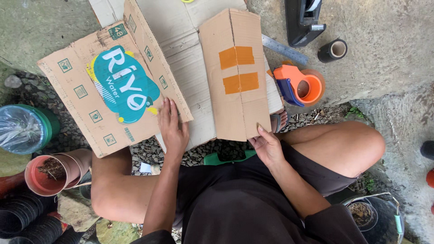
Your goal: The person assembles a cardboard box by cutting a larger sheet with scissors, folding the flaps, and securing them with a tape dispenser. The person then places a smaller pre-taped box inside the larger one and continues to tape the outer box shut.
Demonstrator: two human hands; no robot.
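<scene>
Now pressing flat cardboard (190,58) down on the ground, in the upper middle of the frame. Left hand (172,129) lying flat on it, fingers together, right beside the printed flap (113,86) with the blue shape. Right hand (267,147) pinching the low corner of the plain flap (235,77), the one with two orange tape strips (238,70). Best to keep the left palm heavy so the sheet cannot slide, and to bend the flap slowly along its crease, not across it. Good to hold close to the edge, thumb on top. Orange tape roller (300,86) just to the right of the flap, easy to reach. Metal ruler (285,49) above it, near a small black roll (333,49). Pink pot (49,174) with soil at lower left, well apart.
</scene>
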